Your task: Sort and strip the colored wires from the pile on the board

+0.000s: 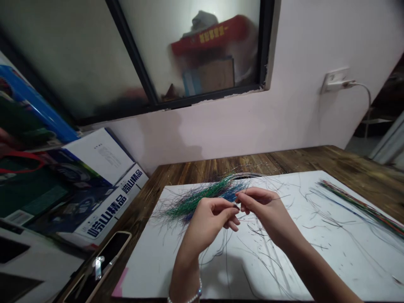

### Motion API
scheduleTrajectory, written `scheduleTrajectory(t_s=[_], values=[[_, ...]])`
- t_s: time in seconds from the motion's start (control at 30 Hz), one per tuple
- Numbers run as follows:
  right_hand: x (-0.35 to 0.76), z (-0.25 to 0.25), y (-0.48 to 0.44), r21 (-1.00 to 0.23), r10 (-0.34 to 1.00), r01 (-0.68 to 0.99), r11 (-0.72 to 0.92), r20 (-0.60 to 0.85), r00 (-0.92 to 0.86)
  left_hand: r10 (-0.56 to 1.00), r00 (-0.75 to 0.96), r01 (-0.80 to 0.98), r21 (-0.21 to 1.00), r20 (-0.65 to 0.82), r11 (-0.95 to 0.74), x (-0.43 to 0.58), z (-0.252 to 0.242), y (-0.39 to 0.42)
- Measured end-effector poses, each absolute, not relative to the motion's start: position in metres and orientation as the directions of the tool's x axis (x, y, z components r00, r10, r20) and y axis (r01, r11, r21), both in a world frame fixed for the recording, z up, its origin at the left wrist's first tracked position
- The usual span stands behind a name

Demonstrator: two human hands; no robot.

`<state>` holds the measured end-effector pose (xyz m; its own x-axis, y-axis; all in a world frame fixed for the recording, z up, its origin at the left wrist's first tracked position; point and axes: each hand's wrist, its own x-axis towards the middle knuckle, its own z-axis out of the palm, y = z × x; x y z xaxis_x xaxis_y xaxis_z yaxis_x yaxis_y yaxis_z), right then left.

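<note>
My left hand and my right hand meet above a white sheet on the wooden table. Both pinch a thin thread between thumb and fingertips, the fingers closed together. Just behind the hands lies a loose pile of green and blue threads. Several stray thin threads trail over the sheet beneath and around the hands. A beaded bracelet shows on my left wrist.
A long bundle of multicoloured threads lies at the sheet's right edge. A phone and a small clip lie at the table's left edge. Printed boxes are stacked to the left. A wall socket with a cable is on the wall.
</note>
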<state>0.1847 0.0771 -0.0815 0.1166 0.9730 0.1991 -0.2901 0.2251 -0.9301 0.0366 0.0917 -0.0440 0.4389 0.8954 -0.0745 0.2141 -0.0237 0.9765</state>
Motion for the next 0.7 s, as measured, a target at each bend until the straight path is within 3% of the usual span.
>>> scheduleTrajectory(t_s=[0.13, 0.27, 0.43, 0.53, 0.7], values=[[0.196, -0.075, 0.077, -0.921, 0.961, -0.289, 0.262, 0.222, 0.165, 0.901, 0.433, 0.222, 0.973, -0.039, -0.065, 0.040, -0.044, 0.093], [0.209, -0.070, 0.075, -0.938, 0.944, -0.166, 0.305, 0.274, 0.184, 0.920, 0.390, 0.262, 0.954, 0.036, -0.148, 0.042, -0.046, 0.092], [0.221, -0.072, 0.074, -0.966, 0.966, -0.021, 0.257, 0.256, 0.020, 0.934, 0.318, 0.371, 0.885, 0.164, -0.282, 0.038, -0.047, 0.091], [0.226, -0.070, 0.074, -0.975, 0.978, -0.093, 0.200, 0.204, -0.033, 0.927, 0.338, 0.406, 0.864, 0.160, -0.297, 0.036, -0.046, 0.091], [0.232, -0.061, 0.072, -0.937, 0.957, -0.203, 0.286, 0.266, 0.117, 0.932, 0.330, 0.381, 0.883, 0.149, -0.276, 0.037, -0.045, 0.091]])
